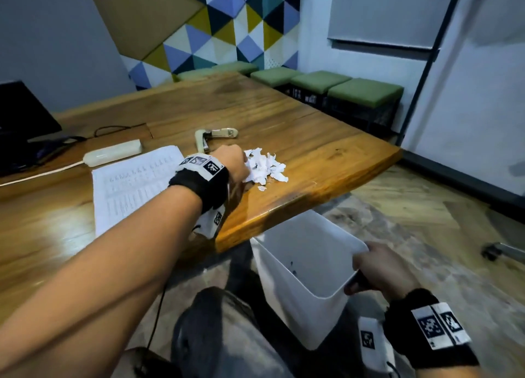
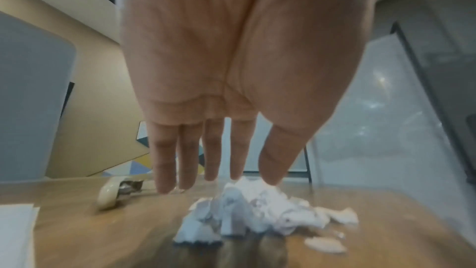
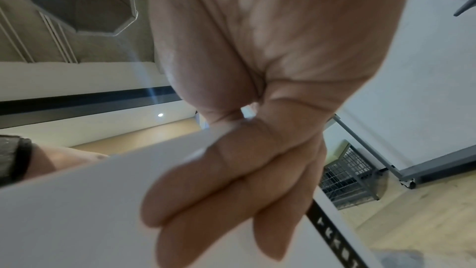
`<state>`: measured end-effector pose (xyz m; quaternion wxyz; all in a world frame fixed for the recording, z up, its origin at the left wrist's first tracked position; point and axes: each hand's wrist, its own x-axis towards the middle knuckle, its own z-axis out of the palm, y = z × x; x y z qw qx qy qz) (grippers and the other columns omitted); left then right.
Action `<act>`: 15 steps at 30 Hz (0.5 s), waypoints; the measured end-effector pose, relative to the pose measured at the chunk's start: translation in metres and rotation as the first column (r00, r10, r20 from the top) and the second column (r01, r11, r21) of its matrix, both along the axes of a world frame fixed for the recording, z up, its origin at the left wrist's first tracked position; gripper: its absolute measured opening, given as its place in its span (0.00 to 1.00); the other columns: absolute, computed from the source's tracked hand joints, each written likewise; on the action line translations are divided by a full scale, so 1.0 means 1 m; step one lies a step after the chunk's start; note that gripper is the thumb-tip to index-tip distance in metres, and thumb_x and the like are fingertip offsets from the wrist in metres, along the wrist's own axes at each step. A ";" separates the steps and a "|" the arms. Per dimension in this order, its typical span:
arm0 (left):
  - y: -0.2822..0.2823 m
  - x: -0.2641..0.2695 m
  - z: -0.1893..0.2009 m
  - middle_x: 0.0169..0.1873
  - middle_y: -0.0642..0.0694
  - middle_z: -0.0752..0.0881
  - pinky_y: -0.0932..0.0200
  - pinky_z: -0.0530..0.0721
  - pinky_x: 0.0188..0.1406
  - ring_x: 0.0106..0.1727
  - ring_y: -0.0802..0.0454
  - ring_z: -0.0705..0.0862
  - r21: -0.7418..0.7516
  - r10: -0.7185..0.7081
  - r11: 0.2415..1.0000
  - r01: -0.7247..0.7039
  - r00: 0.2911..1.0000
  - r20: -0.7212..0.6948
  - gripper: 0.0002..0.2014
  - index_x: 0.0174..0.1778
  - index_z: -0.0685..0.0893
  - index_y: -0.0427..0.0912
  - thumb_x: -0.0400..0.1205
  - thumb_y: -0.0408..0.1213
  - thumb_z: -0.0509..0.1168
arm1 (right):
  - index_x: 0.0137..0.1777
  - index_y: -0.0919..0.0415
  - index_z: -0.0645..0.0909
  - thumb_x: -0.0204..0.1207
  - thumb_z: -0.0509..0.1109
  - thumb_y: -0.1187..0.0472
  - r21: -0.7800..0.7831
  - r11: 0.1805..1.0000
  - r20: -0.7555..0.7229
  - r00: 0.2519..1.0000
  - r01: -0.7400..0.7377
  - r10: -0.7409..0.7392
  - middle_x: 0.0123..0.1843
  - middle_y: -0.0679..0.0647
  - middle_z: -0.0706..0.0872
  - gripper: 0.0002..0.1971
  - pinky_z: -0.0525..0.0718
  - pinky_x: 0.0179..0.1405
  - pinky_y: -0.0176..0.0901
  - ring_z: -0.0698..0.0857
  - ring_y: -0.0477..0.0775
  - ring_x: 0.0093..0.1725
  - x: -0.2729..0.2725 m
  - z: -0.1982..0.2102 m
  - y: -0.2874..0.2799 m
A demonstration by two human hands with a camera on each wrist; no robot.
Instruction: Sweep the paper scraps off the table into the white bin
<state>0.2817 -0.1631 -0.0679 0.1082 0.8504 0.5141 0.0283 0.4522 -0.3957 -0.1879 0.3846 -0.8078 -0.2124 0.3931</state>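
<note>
A wooden table with a rounded corner is seen. On it, near that corner, a heap of torn paper scraps is piled. Just behind the heap a cream stapler is laid open. A printed sheet is spread to the left, and beyond it a cream power strip is placed with its cord.
</note>
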 end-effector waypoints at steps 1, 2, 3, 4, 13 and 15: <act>0.003 0.003 -0.002 0.56 0.43 0.92 0.53 0.87 0.55 0.56 0.41 0.89 -0.012 -0.008 1.000 0.007 0.999 -0.037 0.15 0.54 0.91 0.46 0.76 0.43 0.64 | 0.51 0.75 0.80 0.69 0.54 0.78 0.002 1.000 -0.010 1.000 0.003 -0.003 0.25 0.76 0.87 0.16 0.94 0.36 0.66 0.91 0.73 0.23 0.002 0.001 0.002; 0.003 0.004 -0.005 0.52 0.44 0.93 0.53 0.88 0.54 0.52 0.42 0.90 -0.024 -0.024 0.999 0.022 0.998 -0.063 0.13 0.49 0.92 0.46 0.76 0.44 0.64 | 0.52 0.76 0.80 0.70 0.53 0.79 0.010 1.000 -0.020 1.000 0.003 -0.003 0.25 0.77 0.87 0.16 0.94 0.32 0.61 0.90 0.72 0.22 0.005 0.000 0.004; 0.001 0.006 -0.008 0.50 0.45 0.93 0.53 0.88 0.54 0.51 0.44 0.89 -0.034 -0.043 0.999 0.040 0.996 -0.079 0.13 0.47 0.93 0.46 0.76 0.43 0.65 | 0.53 0.77 0.80 0.70 0.53 0.79 0.012 1.000 -0.031 0.999 0.004 -0.004 0.27 0.78 0.87 0.17 0.93 0.29 0.59 0.90 0.72 0.22 0.007 0.001 0.005; -0.002 0.006 -0.011 0.50 0.46 0.93 0.54 0.88 0.52 0.50 0.46 0.89 -0.039 -0.060 0.998 0.057 0.994 -0.094 0.12 0.48 0.93 0.46 0.77 0.43 0.65 | 0.54 0.78 0.81 0.70 0.53 0.79 0.015 1.000 -0.038 0.999 0.006 -0.005 0.29 0.80 0.88 0.18 0.92 0.28 0.58 0.90 0.73 0.22 0.009 0.000 0.007; -0.008 0.006 -0.008 0.59 0.45 0.90 0.52 0.86 0.59 0.59 0.44 0.87 0.034 -0.137 0.989 0.141 0.987 -0.085 0.19 0.62 0.89 0.51 0.76 0.44 0.64 | 0.56 0.79 0.79 0.73 0.54 0.80 0.021 0.999 -0.047 0.998 0.034 -0.033 0.39 0.80 0.85 0.16 0.92 0.22 0.53 0.92 0.75 0.25 0.007 -0.001 0.020; -0.011 0.006 -0.012 0.58 0.45 0.90 0.55 0.85 0.55 0.56 0.46 0.87 -0.019 -0.157 0.988 0.155 0.979 -0.132 0.18 0.60 0.90 0.49 0.77 0.40 0.64 | 0.53 0.78 0.78 0.73 0.55 0.79 0.008 0.999 -0.057 0.998 0.041 -0.040 0.35 0.77 0.85 0.13 0.92 0.24 0.53 0.92 0.76 0.27 0.005 -0.001 0.026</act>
